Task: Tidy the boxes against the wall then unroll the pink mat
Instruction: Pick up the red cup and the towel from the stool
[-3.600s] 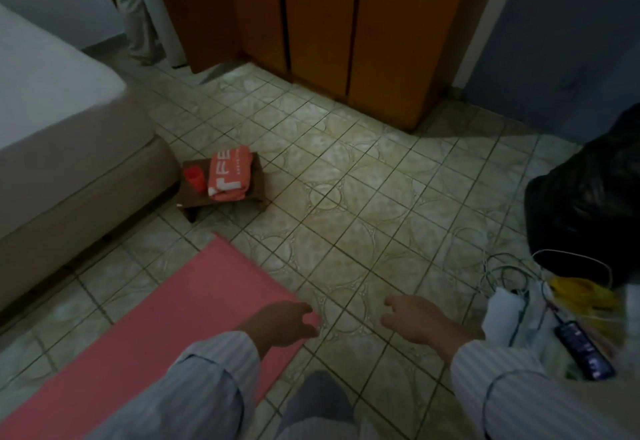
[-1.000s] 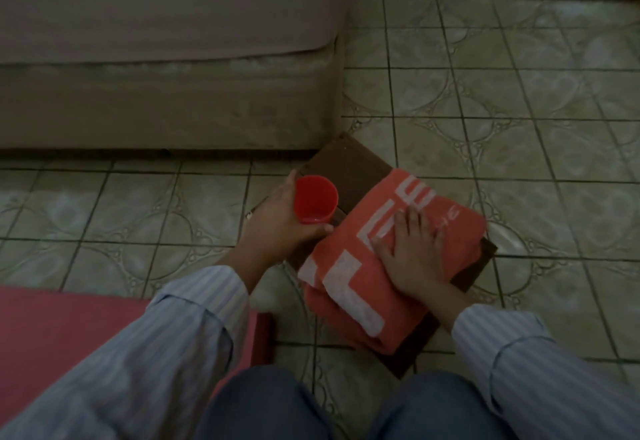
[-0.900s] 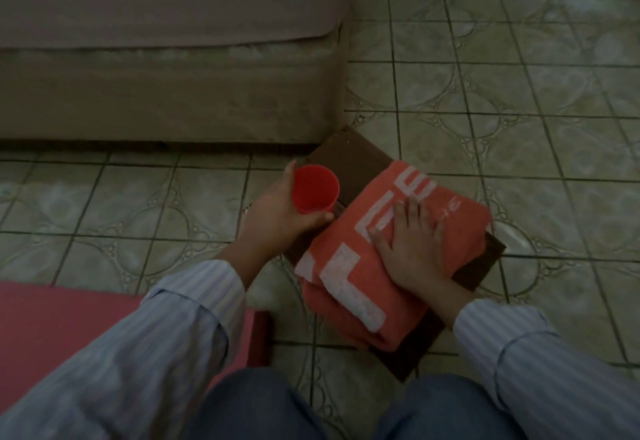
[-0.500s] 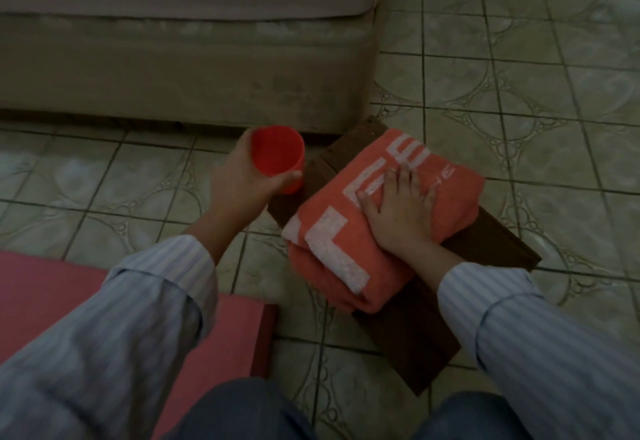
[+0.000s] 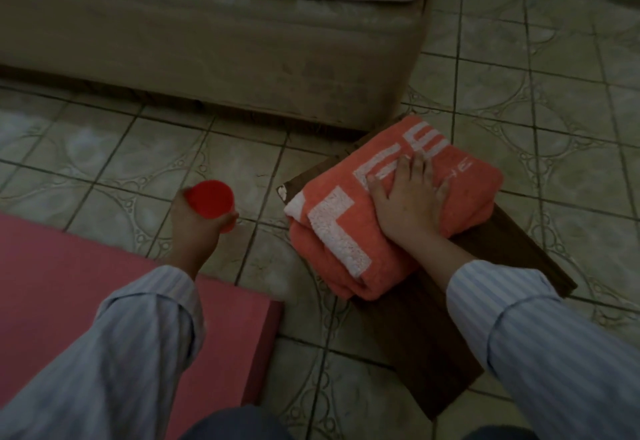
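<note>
My left hand (image 5: 194, 228) is raised, fingers curled tight around a small red plastic cup (image 5: 210, 201). My right hand (image 5: 405, 204) lies flat, palm down, fingers spread, striped sleeves covering both forearms.

Single head-worn wide view, steeply downward and close over tiled floor (image 5: 214, 162) beside bed base (image 5: 242, 58).

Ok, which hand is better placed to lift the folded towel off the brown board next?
The right hand. It lies flat on the orange towel, which rests on the brown board. The left hand is off to the side, gripping the red cup.
</note>
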